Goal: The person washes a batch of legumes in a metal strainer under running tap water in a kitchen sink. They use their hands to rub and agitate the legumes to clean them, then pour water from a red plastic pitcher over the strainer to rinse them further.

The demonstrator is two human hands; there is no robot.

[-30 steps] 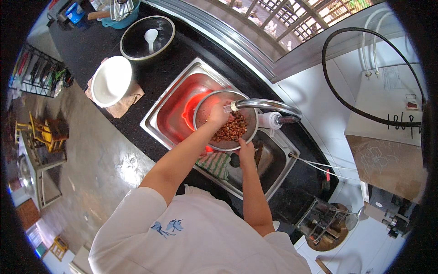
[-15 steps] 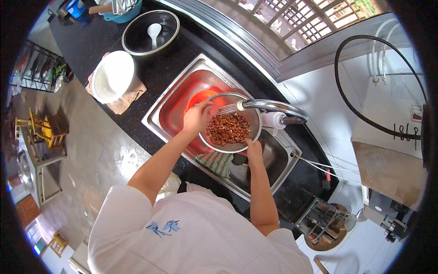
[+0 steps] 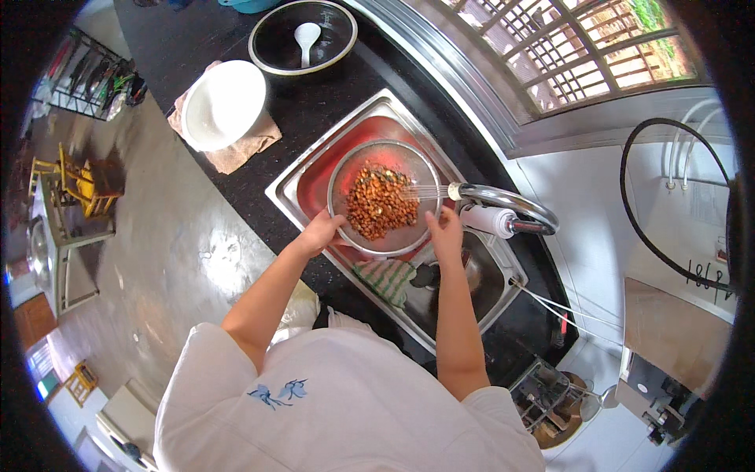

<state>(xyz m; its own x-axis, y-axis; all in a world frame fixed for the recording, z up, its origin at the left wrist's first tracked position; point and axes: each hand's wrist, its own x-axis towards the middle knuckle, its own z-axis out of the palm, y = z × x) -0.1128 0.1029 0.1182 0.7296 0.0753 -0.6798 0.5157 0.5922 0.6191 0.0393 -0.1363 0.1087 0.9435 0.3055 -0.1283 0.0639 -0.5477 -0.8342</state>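
A round metal mesh sieve (image 3: 417, 226) full of small reddish-brown nuts or beans (image 3: 381, 206) is held over the left basin of the steel sink (image 3: 292, 187). My left hand (image 3: 321, 231) grips its rim at the lower left, thumb on top. At the right side, my right hand (image 3: 447, 234) pinches the rim; some of its fingers are hidden. Water from the curved chrome faucet (image 3: 519, 198) streams onto the nuts or beans. Red shows around and below the sieve, but what lies underneath is mostly covered.
A green-and-white striped cloth (image 3: 387, 280) hangs over the divider beside the right basin (image 3: 481, 275). Left of the sink, a white bowl (image 3: 224, 106) rests on a brown cloth (image 3: 250, 149). Behind it stands a black bowl (image 3: 271, 39) with a white spoon (image 3: 307, 39). A white cylinder (image 3: 489, 220) adjoins the faucet.
The sieve has turned and shifted left, away from the faucet. My left hand has moved from its upper left rim to the lower left; my right hand is higher on the right rim.
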